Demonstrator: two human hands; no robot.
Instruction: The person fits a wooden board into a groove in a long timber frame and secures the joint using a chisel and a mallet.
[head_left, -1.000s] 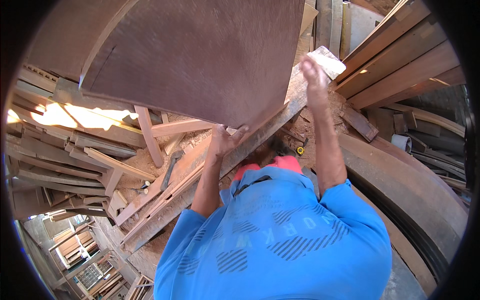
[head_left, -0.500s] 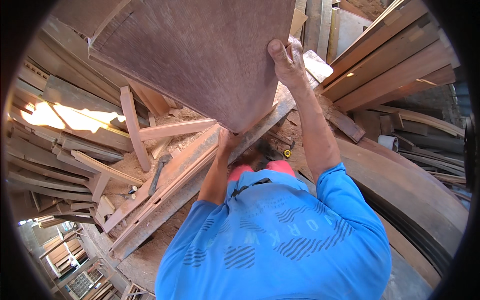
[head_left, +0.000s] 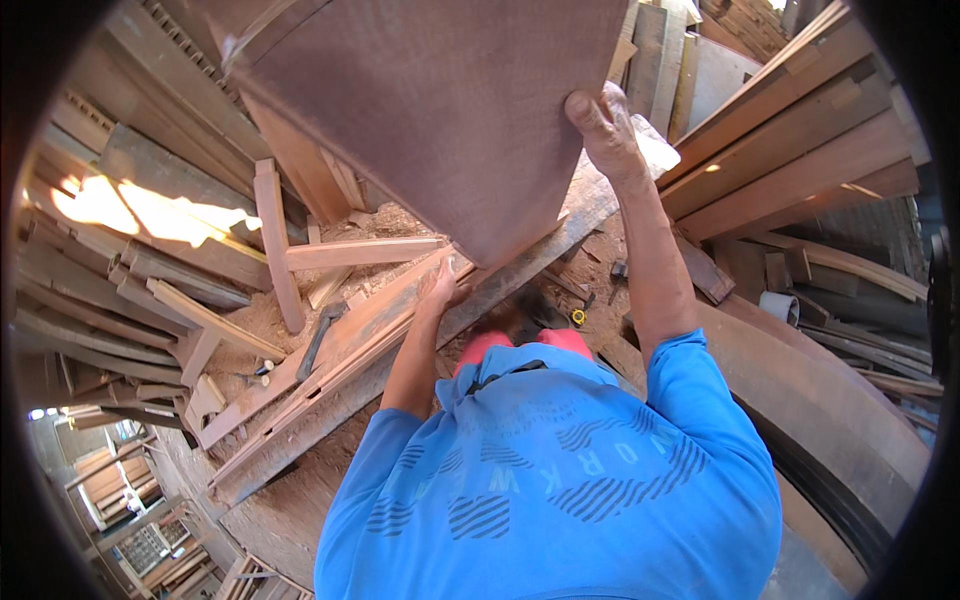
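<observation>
A large dark-brown wooden panel (head_left: 430,110) stands tilted in front of me, its lower corner down at the long timber workpiece (head_left: 370,325). My right hand (head_left: 608,130) grips the panel's right edge, thumb on the face and fingers hidden behind. Just below the lower corner is my left hand (head_left: 440,290), thumb and fingers apart, over the timber; whether it touches the panel I cannot make out. A hammer (head_left: 318,342) lies on the timber, left of my left hand.
Sawdust and offcuts cover the ground around a jointed wooden piece (head_left: 350,254). A yellow tape measure (head_left: 578,317) lies near my feet. Stacked boards (head_left: 800,150) stand at the right, curved timber (head_left: 820,370) below them. More planks (head_left: 90,330) crowd the left.
The panel has shifted slightly right and tilted, and my right hand has moved with it. My left hand has come down and left, away from the panel's lower corner.
</observation>
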